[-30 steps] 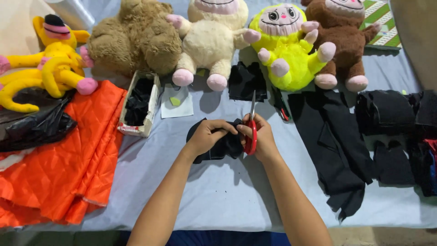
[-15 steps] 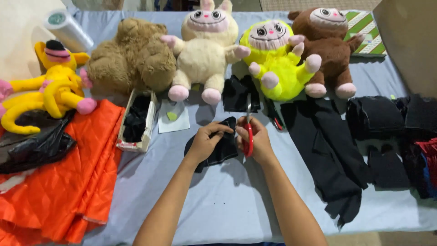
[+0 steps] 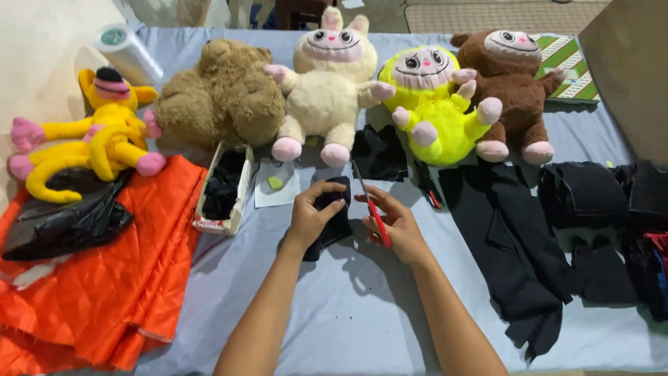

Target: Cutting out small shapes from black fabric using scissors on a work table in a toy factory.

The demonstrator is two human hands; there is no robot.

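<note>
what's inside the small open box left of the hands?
The open box holds dark black fabric pieces, filling it nearly end to end. Anything beneath them, and the box floor, is covered. It sits between the orange quilted fabric and the left hand.

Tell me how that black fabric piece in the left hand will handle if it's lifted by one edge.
The black fabric piece is probably floppy: it bends and bunches where the left hand grips it. It looks thin, so likely light. It may shift against the scissors in the right hand unless held taut.
</note>
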